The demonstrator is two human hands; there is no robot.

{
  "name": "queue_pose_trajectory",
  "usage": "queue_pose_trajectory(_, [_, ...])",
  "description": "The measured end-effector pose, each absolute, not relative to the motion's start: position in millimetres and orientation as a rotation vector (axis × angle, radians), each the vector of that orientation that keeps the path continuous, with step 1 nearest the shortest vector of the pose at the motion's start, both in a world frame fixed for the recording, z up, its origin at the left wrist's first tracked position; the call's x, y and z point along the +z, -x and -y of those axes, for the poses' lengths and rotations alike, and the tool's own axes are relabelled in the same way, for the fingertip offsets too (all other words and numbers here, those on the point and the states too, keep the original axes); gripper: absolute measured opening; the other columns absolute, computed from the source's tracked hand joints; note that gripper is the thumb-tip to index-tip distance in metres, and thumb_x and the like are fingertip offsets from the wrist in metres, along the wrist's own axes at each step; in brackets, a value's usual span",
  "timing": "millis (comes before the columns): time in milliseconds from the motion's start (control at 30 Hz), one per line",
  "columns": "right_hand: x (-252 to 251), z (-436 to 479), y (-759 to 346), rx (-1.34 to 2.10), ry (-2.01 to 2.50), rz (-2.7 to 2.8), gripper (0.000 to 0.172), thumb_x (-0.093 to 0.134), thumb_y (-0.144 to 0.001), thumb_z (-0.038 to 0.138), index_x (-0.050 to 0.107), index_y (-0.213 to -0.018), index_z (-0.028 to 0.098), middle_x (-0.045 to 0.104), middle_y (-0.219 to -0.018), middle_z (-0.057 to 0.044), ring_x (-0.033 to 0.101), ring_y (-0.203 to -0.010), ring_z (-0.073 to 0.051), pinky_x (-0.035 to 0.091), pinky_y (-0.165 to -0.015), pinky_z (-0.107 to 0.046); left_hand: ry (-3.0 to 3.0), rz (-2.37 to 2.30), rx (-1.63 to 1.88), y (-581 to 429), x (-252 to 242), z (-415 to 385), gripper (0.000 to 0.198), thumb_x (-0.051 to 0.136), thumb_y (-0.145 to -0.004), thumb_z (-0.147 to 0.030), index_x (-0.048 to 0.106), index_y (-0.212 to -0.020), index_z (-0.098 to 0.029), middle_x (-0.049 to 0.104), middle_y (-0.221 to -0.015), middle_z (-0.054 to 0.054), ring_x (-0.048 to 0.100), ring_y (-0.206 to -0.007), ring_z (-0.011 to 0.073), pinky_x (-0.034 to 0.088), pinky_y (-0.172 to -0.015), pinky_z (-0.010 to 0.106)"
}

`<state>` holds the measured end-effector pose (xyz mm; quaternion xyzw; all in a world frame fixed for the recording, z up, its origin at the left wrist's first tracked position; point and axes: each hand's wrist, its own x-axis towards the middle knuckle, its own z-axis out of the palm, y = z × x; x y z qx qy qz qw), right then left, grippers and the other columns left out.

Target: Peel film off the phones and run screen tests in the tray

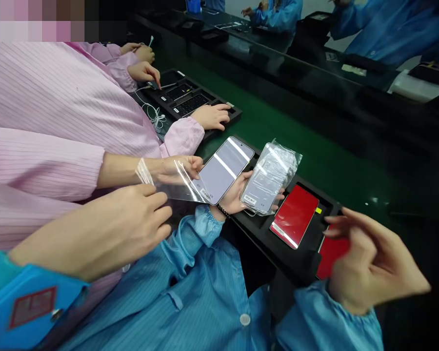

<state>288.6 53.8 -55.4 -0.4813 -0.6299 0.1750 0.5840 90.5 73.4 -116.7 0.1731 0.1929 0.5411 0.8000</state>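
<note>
Slippage seems the main risk: the wearer's left hand (234, 195) grips a wrapped phone (268, 178) at the centre of the frame, thumb along 1 edge, fingers around the other, and that loose plastic could slide. Just beside it, an unwrapped phone (227, 168) tilts over the same hand; what bears it I cannot tell, so a tug on the clear bag (183, 186), seemingly pinched by a co-worker's hand (124, 219) at lower left, could knock it loose. The right hand (369, 263), lower right, is loosely curled, holding nothing visible; a sweep might catch the red phone (329, 253) beneath.
</note>
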Motion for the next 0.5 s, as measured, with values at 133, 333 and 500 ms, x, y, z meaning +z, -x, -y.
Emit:
queue_pose_trajectory(133, [-69.5,-78.9,-261.9,0.526,1.172,1.506,0.024,0.062,-0.090,0.028,0.075,-0.107,0.017,0.073,-0.090,-0.007,0.068,-0.074,-0.019,0.053,-0.066,-0.033,-0.441,-0.403,1.122,-89.2,-125.0,-73.7,0.069,0.007,-0.098,-0.034,0.058,-0.140,-0.017,0.076,-0.108,0.009,0.054,-0.131,0.0379,0.047,-0.090,0.062])
queue_pose_trajectory(333, [-87.3,-81.4,-239.9,0.225,0.934,1.794,0.020,0.071,-0.086,0.026,0.068,-0.105,0.019,0.066,-0.089,-0.004,0.060,-0.077,-0.017,0.050,-0.074,-0.034,-0.601,-0.578,1.296,-96.8,-134.0,-75.0,0.059,0.031,-0.091,-0.028,0.053,-0.146,-0.030,0.074,-0.115,-0.002,0.055,-0.131,0.0348,0.051,-0.091,0.057])
queue_pose_trajectory(500, [-106.0,-61.4,-232.8,0.012,0.881,2.017,0.024,0.077,-0.083,0.036,0.060,-0.092,0.021,0.063,-0.082,-0.002,0.056,-0.073,-0.017,0.041,-0.071,-0.034,-0.506,-0.557,1.255,-99.5,-129.4,-70.2,0.059,0.046,-0.087,-0.032,0.052,-0.146,-0.032,0.071,-0.124,-0.003,0.052,-0.136,0.0335,0.054,-0.097,0.054])
